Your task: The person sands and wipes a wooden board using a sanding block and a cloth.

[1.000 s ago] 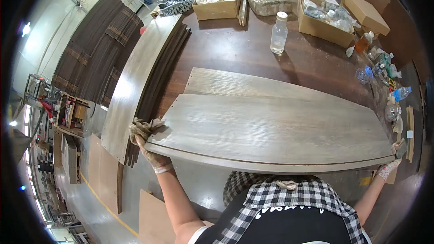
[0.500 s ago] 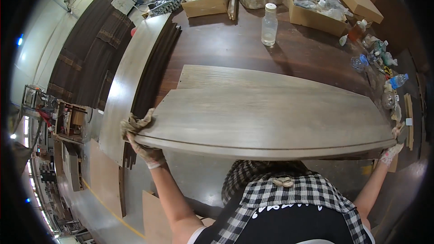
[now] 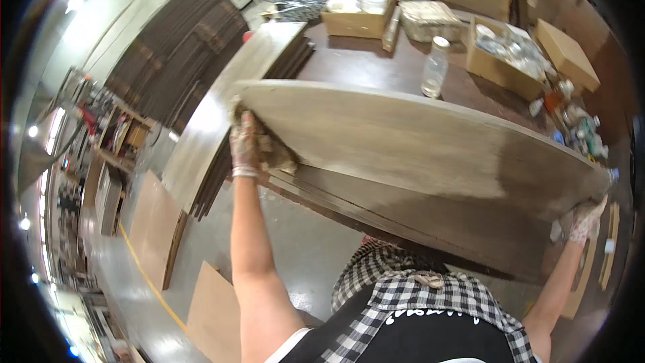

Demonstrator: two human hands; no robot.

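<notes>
A long grey-brown wooden panel (image 3: 403,138) with a curved edge is raised and tilted above the table, held at both ends. My left hand (image 3: 244,144), in a patterned work glove, is closed round its left end, with a dirty brown rag (image 3: 274,154) bunched against the panel. My right hand (image 3: 588,220), in a similar glove, grips the far right end; its fingertips are partly hidden. Beneath the raised panel lies a second panel (image 3: 349,191), partly in shadow, on the brown table (image 3: 359,54).
A stack of long boards (image 3: 218,104) stands left of the table. Along the back are a cardboard box (image 3: 359,23) with a white tub, a wrapped bundle (image 3: 430,20), a glass bottle (image 3: 435,70) and another box (image 3: 500,60) of bags. Several plastic bottles (image 3: 581,134) crowd the right edge.
The upper panel has been lifted off the lower one and tipped up, its left end rising most. My left hand and the rag have moved up and away from me.
</notes>
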